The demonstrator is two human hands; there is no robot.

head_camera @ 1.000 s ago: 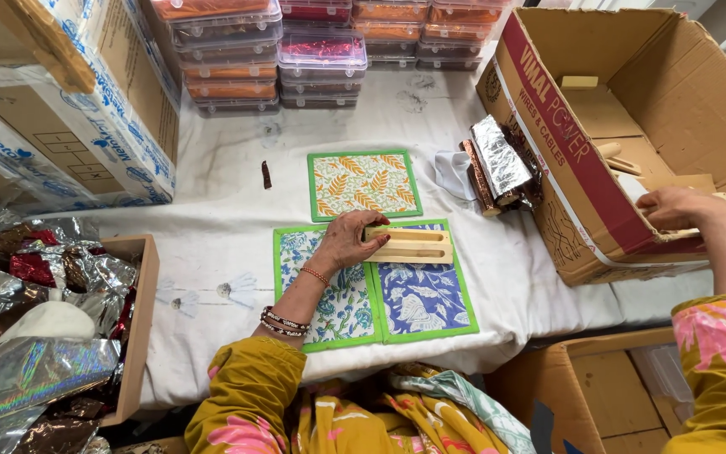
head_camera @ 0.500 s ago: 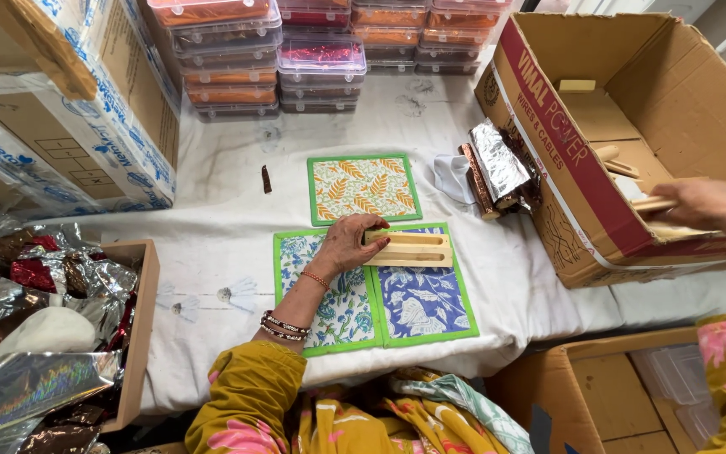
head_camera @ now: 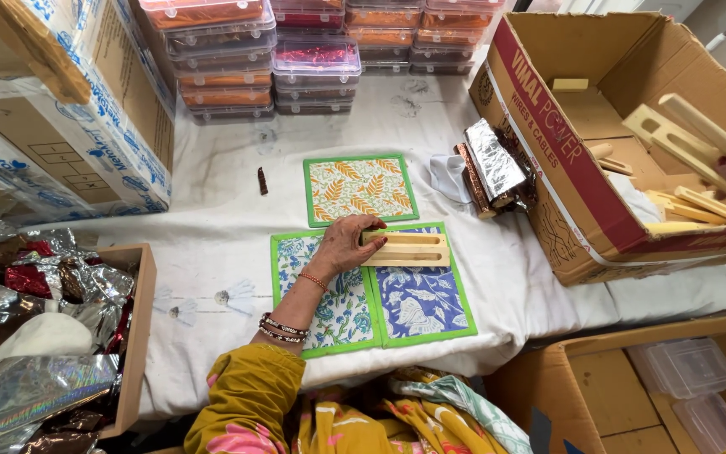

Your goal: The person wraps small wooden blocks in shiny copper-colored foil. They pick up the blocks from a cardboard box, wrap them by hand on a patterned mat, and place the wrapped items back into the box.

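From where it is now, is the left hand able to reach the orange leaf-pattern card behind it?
Probably yes. The left hand rests on the wooden holder, and the orange leaf-pattern card lies flat just beyond it on the white cloth. Nothing stands between them.

Bare white cloth (head_camera: 212, 210) lies open left of the mats (head_camera: 361, 190) — stacked plastic containers (head_camera: 313, 76) wall the back.
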